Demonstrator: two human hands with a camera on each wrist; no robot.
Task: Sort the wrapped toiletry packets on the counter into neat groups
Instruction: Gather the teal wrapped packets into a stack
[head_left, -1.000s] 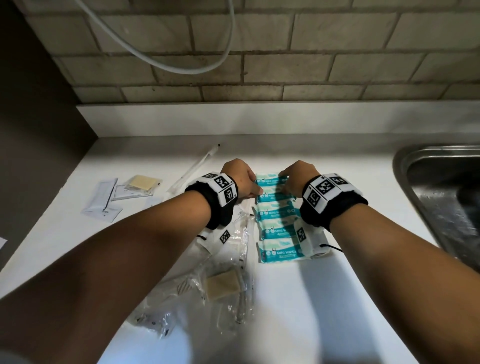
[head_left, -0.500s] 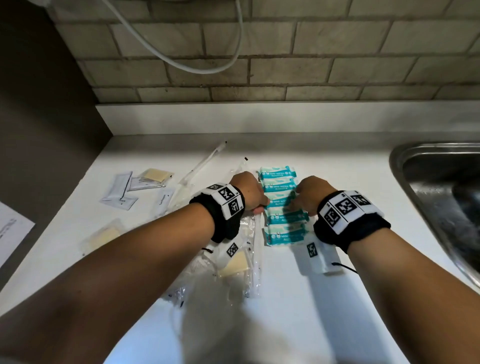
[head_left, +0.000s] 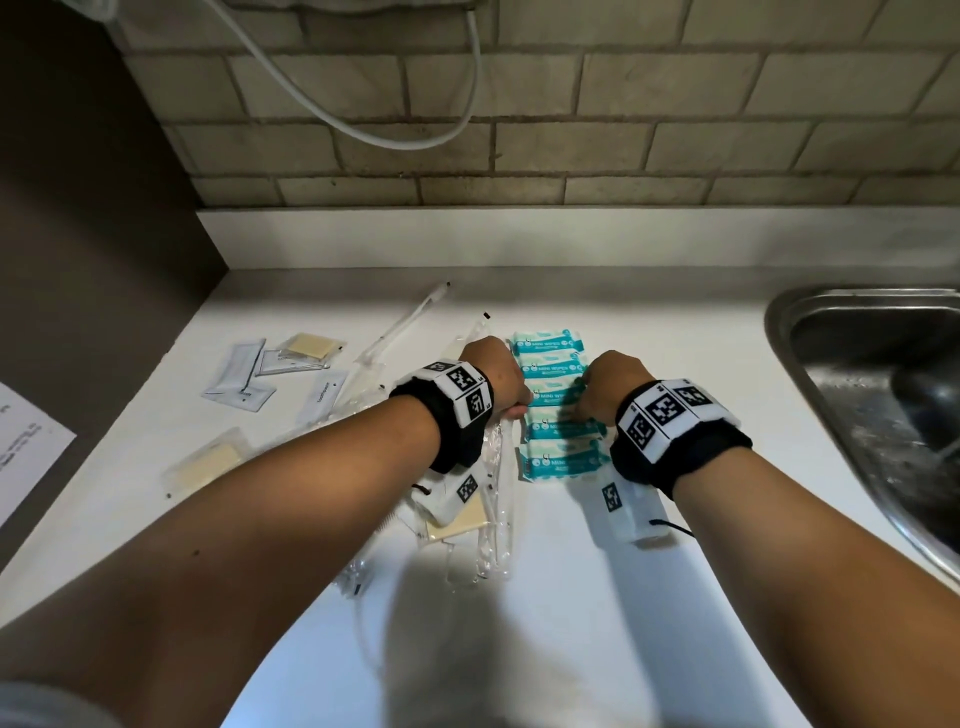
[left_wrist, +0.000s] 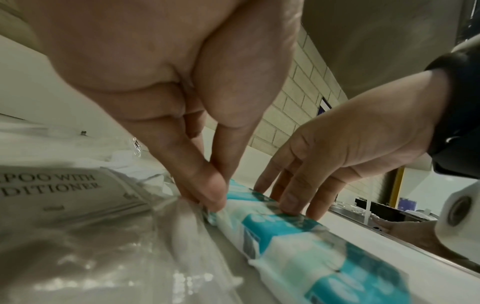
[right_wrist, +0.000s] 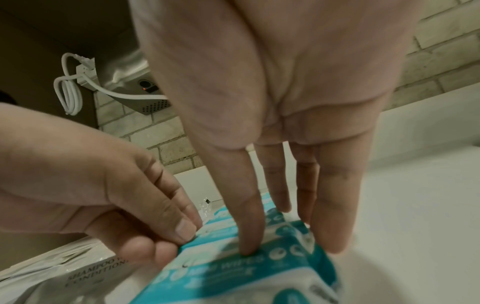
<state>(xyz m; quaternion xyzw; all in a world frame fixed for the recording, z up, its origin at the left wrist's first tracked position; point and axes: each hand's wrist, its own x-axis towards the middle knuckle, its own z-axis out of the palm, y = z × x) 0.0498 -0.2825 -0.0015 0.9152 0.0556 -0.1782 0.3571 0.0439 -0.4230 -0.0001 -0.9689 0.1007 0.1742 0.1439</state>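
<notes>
1. Nearest to us, our two forearms reach out over the white counter (head_left: 701, 338), each with a black wrist strap carrying black-and-white coded tags.
2. Under and beside our left forearm lies a heap of clear plastic packets (head_left: 483, 540), one of them with a pale yellow bar inside; the left wrist view shows a packet there lettered for shampoo with conditioner (left_wrist: 59, 191).
3. A column of five teal and white wipes packets (head_left: 558, 410) lies on the counter between our hands, running away from us, each packet touching the next.
4. Our left hand (head_left: 493, 376) sits at the left side of the column; its thumb and forefinger are pinched together on the crimped left end of one wipes packet (left_wrist: 213, 201).
5. Our right hand (head_left: 615, 387) is at the column's right side with fingers (right_wrist: 250, 226) straight and pointing down, the fingertips pressing on the packet tops and right edge, curled round nothing.
6. Further left on the counter lie white sachets (head_left: 241, 379), a flat packet with a yellow bar (head_left: 309, 347), another yellowish packet (head_left: 205, 462) nearer us, and a long thin clear-wrapped item (head_left: 405, 325).
7. At the far right is a steel sink (head_left: 852, 322).
8. Behind all of it stand a brick-tiled wall (head_left: 571, 130) and a drooping white cable (head_left: 374, 130).
</notes>
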